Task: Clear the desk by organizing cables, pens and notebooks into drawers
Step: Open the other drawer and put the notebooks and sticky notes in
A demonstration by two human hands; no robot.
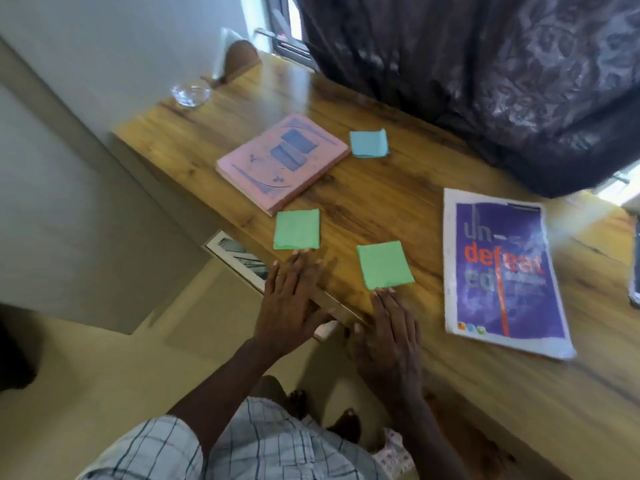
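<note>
Hands first, in the head view: the left hand (pixel 289 296) lies flat with fingers spread wide over the desk's (pixel 381 199) near edge, holding nothing, its fingertips just short of a green note pad (pixel 296 229). The right hand (pixel 389 336) is likewise flat and empty at the same edge, fingertips touching the near side of a second green note pad (pixel 384 265). A pink notebook (pixel 282 158) lies toward the desk's left end, with a blue note pad (pixel 369 143) just beside its far corner. A purple-covered notebook (pixel 502 271) rests toward the right, near the front edge. Below the desk's edge a drawer (pixel 239 258) stands partly open; its contents are too blurred to tell. A glass bowl (pixel 191 93) sits at the far left corner. A dark curtain (pixel 485 81) covers the desk's far edge. At the right edge a dark object is cut off. Motion blur softens everything.
</note>
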